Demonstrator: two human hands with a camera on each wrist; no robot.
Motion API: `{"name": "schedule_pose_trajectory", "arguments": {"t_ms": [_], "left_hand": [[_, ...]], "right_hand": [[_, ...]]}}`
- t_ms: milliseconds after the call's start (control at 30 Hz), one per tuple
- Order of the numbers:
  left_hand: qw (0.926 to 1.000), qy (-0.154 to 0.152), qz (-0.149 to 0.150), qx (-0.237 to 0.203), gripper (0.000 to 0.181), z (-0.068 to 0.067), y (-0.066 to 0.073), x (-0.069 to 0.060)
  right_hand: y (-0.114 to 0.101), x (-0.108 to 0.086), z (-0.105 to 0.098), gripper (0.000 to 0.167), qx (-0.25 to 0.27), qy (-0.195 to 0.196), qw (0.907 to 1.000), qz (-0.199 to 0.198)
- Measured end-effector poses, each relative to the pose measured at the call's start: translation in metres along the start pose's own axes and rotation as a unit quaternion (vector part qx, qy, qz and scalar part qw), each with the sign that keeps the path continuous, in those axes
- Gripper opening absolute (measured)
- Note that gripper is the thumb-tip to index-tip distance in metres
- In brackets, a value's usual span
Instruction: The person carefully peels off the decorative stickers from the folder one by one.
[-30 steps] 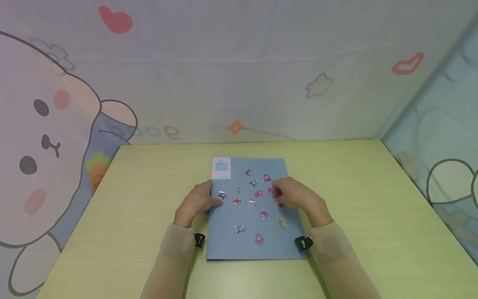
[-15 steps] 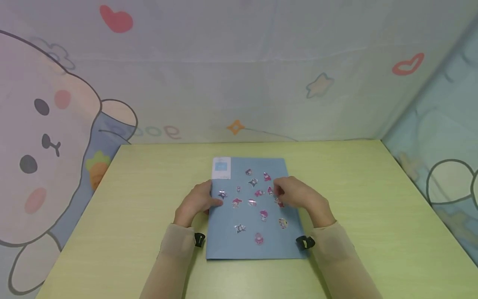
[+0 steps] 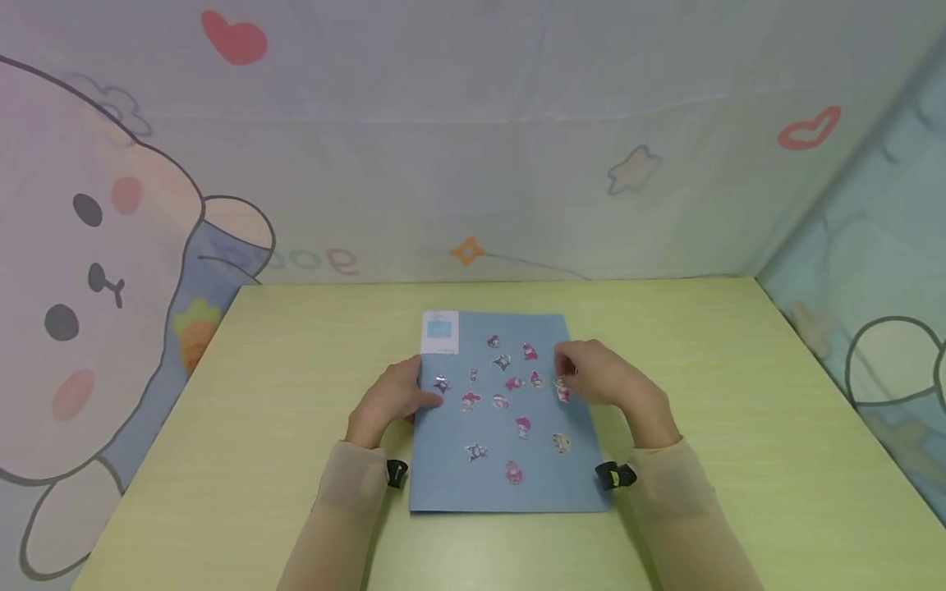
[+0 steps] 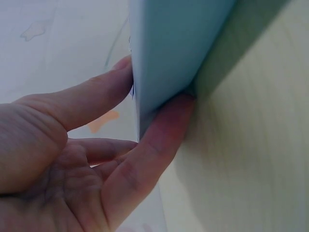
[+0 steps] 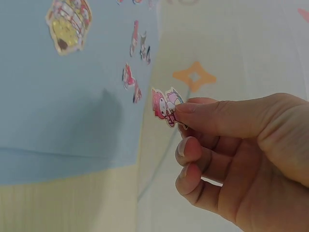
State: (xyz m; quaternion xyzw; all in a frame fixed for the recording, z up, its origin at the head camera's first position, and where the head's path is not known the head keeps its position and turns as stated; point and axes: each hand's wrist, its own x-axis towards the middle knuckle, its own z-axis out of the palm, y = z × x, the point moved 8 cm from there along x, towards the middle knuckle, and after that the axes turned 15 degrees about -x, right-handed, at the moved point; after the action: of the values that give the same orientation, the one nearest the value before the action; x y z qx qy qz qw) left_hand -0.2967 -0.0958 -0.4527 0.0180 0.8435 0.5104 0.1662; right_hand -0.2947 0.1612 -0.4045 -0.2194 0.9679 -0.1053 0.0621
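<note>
A blue folder (image 3: 451, 484) lies on the table, dotted with several small cartoon stickers and bearing a white label (image 3: 439, 332) at its top left corner. My left hand (image 3: 392, 396) grips the folder's left edge, thumb on top; in the left wrist view a finger (image 4: 154, 140) reaches underneath it. Over the folder's right edge, my right hand (image 3: 602, 376) pinches a pink-hooded character sticker (image 5: 164, 106) between thumb and fingertips. Part of that sticker is covered by the thumb. It appears raised above the folder, its face showing.
The pale wooden table (image 3: 739, 410) extends on both sides of the folder. A printed cloth backdrop (image 3: 517, 164) stands behind it. Among the stuck-down stickers, a yellow one (image 3: 561, 443) sits low on the right and a pink one (image 3: 513, 473) near the bottom.
My right hand has shifted right and slightly farther from me, carrying the pinched sticker to the folder's right edge. My left hand holds the same spot, and the folder stays put.
</note>
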Motion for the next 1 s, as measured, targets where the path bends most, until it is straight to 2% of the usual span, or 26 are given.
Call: {"name": "schedule_pose_trajectory", "arguments": {"t_ms": [133, 333, 633, 800, 1000], "left_hand": [[1.0000, -0.006, 0.007, -0.002, 0.053, 0.002, 0.001, 0.001], [1.0000, -0.006, -0.003, -0.004, 0.057, 0.002, -0.001, 0.000], [1.0000, -0.005, 0.003, -0.005, 0.052, 0.000, -0.002, 0.002], [0.9999, -0.006, -0.002, -0.008, 0.053, 0.000, -0.002, 0.002], [1.0000, -0.006, -0.002, -0.001, 0.054, 0.000, -0.002, 0.001]], "right_hand": [[0.015, -0.004, -0.008, 0.006, -0.007, 0.014, 0.9999, -0.007], [0.041, -0.006, -0.018, 0.012, -0.026, -0.002, 0.9996, -0.005], [0.081, 0.018, -0.028, 0.014, -0.027, -0.050, 0.9982, -0.019], [0.109, 0.023, -0.026, 0.008, -0.011, -0.069, 0.9975, -0.008], [0.136, 0.024, -0.011, 0.008, 0.023, -0.096, 0.9951, 0.008]]}}
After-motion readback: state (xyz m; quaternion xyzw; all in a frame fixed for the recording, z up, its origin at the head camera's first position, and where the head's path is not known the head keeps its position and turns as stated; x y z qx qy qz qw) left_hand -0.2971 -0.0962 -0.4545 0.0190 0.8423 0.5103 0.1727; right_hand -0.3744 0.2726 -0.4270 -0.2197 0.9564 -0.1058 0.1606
